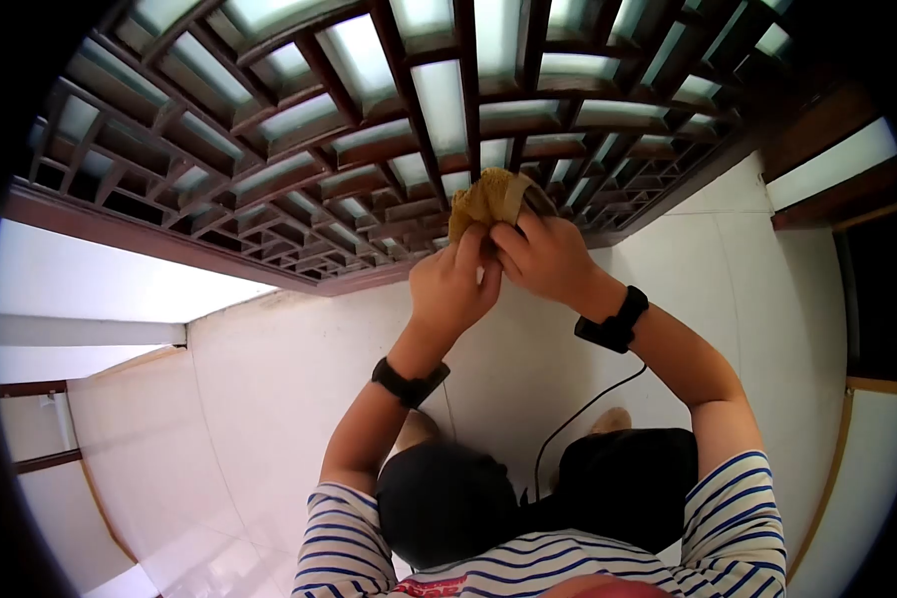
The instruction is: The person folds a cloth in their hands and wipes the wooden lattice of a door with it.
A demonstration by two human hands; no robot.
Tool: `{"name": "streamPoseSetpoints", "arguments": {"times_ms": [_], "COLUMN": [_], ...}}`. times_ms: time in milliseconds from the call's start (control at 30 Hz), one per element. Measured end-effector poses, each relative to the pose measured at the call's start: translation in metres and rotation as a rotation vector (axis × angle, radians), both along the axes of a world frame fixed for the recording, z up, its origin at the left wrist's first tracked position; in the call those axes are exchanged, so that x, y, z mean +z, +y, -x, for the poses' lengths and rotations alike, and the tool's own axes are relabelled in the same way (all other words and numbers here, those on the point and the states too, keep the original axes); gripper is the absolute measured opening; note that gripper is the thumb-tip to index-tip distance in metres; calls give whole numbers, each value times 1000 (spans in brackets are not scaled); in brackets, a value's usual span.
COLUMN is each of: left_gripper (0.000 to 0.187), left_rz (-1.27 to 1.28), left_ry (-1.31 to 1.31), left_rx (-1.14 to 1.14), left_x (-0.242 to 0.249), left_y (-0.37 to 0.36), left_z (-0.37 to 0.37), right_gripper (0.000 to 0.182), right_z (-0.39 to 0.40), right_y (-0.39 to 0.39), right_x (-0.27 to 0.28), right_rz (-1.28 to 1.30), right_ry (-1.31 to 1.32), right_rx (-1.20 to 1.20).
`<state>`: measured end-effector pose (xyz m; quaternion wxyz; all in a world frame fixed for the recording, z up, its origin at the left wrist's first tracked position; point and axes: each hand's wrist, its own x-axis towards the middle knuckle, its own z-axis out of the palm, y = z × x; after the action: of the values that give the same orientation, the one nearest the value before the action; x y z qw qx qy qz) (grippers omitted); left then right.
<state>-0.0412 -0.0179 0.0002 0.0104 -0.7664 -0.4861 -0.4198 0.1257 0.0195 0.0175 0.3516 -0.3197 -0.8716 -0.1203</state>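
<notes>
A yellow-brown cleaning cloth (485,202) is bunched up in front of a dark wooden lattice screen (389,214). My left hand (450,284) pinches its lower edge, thumb and fingertips drawn together. Right beside it, my right hand (548,257) grips the cloth's right side, its fingers curled into the folds. Both hands nearly meet at the cloth, close to the lower part of the lattice. Part of the cloth is hidden behind the fingers.
Pale floor tiles (299,399) spread below the screen. A thin black cable (578,412) curves down between my knees. Dark wood framing (837,194) stands at the right, and white wall panels with wooden trim (65,498) are at the left.
</notes>
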Motion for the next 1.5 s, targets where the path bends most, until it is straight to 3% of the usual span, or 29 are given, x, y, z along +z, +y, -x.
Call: {"name": "streamPoseSetpoints", "arguments": {"times_ms": [67,167,233,300,367,467,633,700,833,1100,1300,1500], "left_gripper": [31,32,35,45,48,53,54,54,52,47,48,47], "left_rz": [26,52,43,-195,-190,-152,-93,-302,-172,-161,-94,-223], "left_ry": [-36,-70,-72,-54,-116,-189,-74,181,101,270,252,278], "left_rx": [-22,-92,-139,-169,-186,-192,-60,126,129,254,216,188], "left_x": [12,22,32,45,65,66,32,26,44,66,49,44], "left_y": [-1,-7,-5,1,4,8,17,24,15,16,14,18], "left_z": [5,7,3,-7,-19,-36,-42,-44,-51,-57,-54,-46], "right_gripper": [20,22,23,24,27,29,27,26,27,33,34,34], "right_z": [-8,-26,-37,-45,-49,-38,-19,-17,-19,-26,-29,-21], "right_y": [-1,1,-1,-2,-6,-7,-13,-13,-18,-11,-14,-14], "right_x": [12,20,24,32,43,60,47,45,52,51,38,29], "right_rz": [155,152,90,27,63,105,166,161,217,294,339,229], "right_ry": [130,168,196,216,391,496,466,451,466,491,446,475], "right_rx": [168,236,230,229,128,166,171,205,232,305,309,272]}}
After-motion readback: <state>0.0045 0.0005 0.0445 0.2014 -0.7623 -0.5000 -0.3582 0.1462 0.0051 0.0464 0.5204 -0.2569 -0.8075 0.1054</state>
